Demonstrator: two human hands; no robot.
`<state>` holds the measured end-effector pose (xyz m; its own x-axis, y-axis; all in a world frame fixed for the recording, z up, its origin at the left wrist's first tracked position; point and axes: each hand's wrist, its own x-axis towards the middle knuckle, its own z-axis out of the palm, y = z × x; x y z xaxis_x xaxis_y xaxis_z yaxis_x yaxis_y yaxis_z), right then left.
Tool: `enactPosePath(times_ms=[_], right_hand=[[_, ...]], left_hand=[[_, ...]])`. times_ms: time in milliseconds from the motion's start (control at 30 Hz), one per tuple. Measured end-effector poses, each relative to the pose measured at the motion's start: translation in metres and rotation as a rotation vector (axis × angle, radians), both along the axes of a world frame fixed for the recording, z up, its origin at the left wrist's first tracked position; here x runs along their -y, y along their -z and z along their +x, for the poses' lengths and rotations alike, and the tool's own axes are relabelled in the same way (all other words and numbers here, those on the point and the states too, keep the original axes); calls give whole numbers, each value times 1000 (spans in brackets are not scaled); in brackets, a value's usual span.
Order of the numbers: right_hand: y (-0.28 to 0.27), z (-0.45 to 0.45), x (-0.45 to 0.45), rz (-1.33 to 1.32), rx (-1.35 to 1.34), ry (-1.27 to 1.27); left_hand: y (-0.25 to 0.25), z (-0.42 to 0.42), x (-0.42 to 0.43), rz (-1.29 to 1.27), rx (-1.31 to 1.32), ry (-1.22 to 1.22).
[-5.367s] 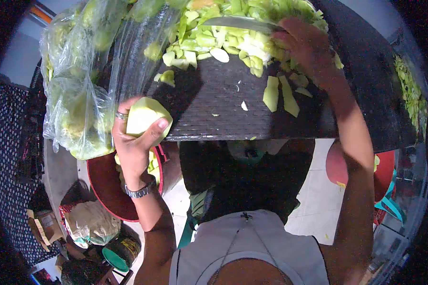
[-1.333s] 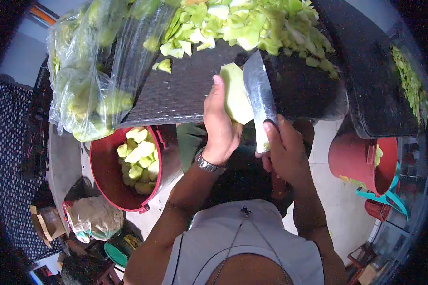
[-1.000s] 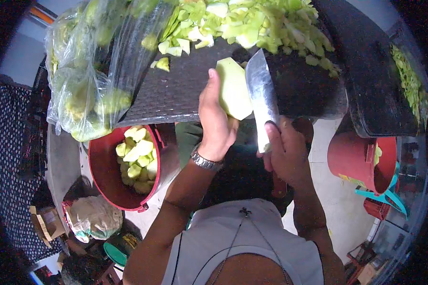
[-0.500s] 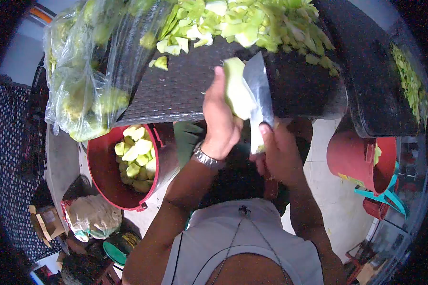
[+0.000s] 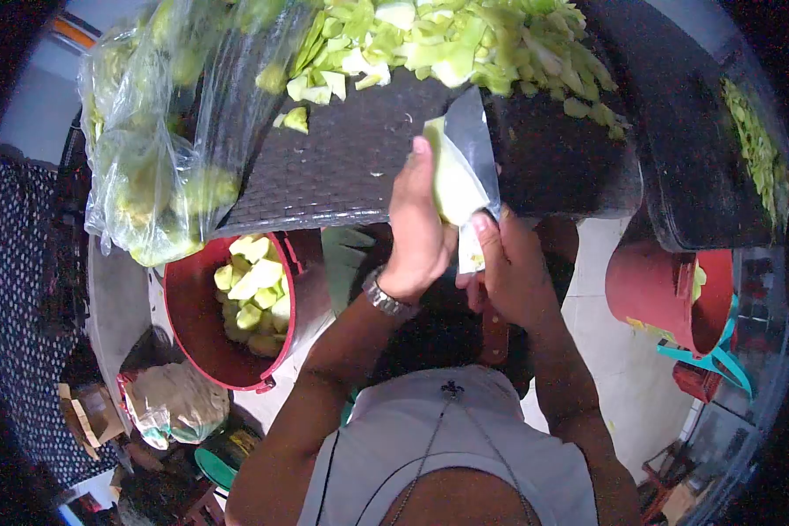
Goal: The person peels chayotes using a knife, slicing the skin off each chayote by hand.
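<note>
One pale-green pc. [image 5: 454, 182] gripped in L hand [image 5: 416, 238]; knife [image 5: 476, 136] gripped in R hand [image 5: 519, 273] lay against its R side, axes approx. parallel.

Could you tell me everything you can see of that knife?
The knife has a broad, shiny, metal-looking blade, its tip pointing away from the person. The right hand grips it, with some brown, wood-like handle showing below. The blade lies against the pale green piece held in the left hand.
</note>
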<state>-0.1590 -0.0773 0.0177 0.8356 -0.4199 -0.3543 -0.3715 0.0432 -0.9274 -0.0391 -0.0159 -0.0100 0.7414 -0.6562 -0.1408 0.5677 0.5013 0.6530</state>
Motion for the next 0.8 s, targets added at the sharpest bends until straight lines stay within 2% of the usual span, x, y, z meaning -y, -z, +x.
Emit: enactPosePath(times_ms=[167, 267, 300, 367, 467, 567, 667, 800], right_hand=[[4, 3, -5, 65, 59, 42], [-15, -1, -8, 325, 9, -26], [-14, -3, -6, 334, 6, -53], [-9, -7, 1, 355, -2, -108], [-25, -8, -1, 482, -78, -63], [-24, -10, -3, 540, -13, -44], [-20, -12, -7, 358, 4, -59], [-32, -18, -8, 576, 18, -5]], left_hand=[[-4, 3, -6, 52, -55, 9], [-8, 15, -7, -48, -91, -39], [-16, 17, -5, -33, -134, -116], [-14, 21, -7, -46, -102, -122], [-16, 21, -11, -41, -102, -139], [-18, 20, -9, -83, -127, -138], [-25, 17, -8, -111, -156, -138], [-25, 14, -9, -145, -138, -113]])
